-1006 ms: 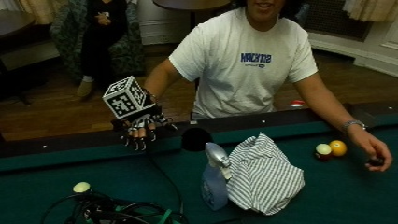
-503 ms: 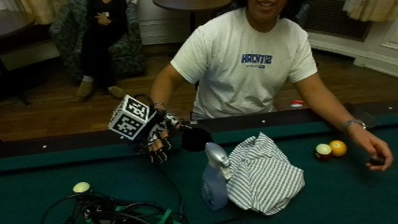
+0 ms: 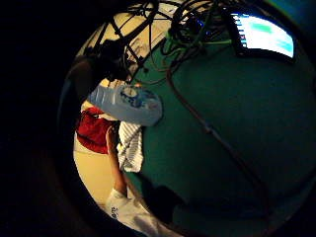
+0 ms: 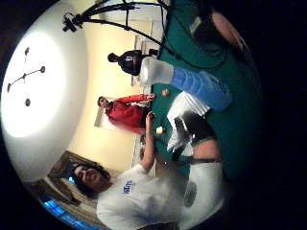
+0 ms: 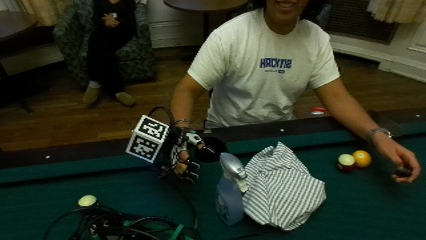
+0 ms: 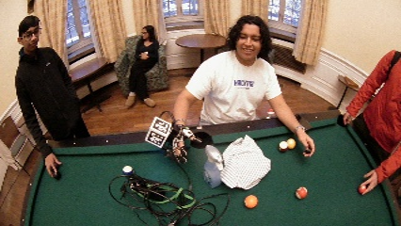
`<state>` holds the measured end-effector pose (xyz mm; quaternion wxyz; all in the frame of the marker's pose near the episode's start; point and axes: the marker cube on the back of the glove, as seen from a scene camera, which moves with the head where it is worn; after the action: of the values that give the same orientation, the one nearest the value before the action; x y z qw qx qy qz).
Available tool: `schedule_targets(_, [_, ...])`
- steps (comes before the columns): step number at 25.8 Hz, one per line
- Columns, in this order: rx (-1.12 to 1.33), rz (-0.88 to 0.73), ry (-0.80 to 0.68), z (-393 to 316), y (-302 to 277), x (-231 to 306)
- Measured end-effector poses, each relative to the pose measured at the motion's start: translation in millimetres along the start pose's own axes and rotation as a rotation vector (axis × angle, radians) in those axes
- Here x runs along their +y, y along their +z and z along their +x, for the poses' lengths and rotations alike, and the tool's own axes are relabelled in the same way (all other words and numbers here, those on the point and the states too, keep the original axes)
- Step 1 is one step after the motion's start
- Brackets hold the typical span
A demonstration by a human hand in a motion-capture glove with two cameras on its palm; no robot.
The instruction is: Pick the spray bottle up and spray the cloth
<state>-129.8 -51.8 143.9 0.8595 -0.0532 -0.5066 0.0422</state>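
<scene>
Black-gloved right hand [image 5: 185,162] hovering over green felt table [image 5: 60,185], fingers relaxed, holding nothing, just left of translucent blue plastic spray bottle [image 5: 229,192]; striped white cloth [image 5: 283,187] touching bottle's right side.

dim indoor light in the close outside view, brighter in the wide one. a ceiling lamp glares in the thumb side view. palm views bend strongly at their rims.

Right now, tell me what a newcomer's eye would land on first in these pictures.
The green pool table, with a pale blue spray bottle standing upright on it, right against a heaped striped cloth. Just beside the bottle hovers the gloved right hand, fingers hanging loosely and holding nothing. Two billiard balls sit near the person's bare hand, and a tangle of cables sprawls at the near edge.
</scene>
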Motion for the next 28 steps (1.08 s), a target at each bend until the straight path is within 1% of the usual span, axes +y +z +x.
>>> schedule_targets(9, [-0.083,0.005,-0.024,-11.9,24.4,-19.0])
schedule_targets(16, [-0.133,0.075,-0.065,-20.0,33.8,-28.4])
schedule_targets(20, [-0.178,0.063,-0.065,-22.4,36.5,-30.0])
schedule_targets(28, [-0.148,0.084,-0.046,-24.7,32.6,-28.8])
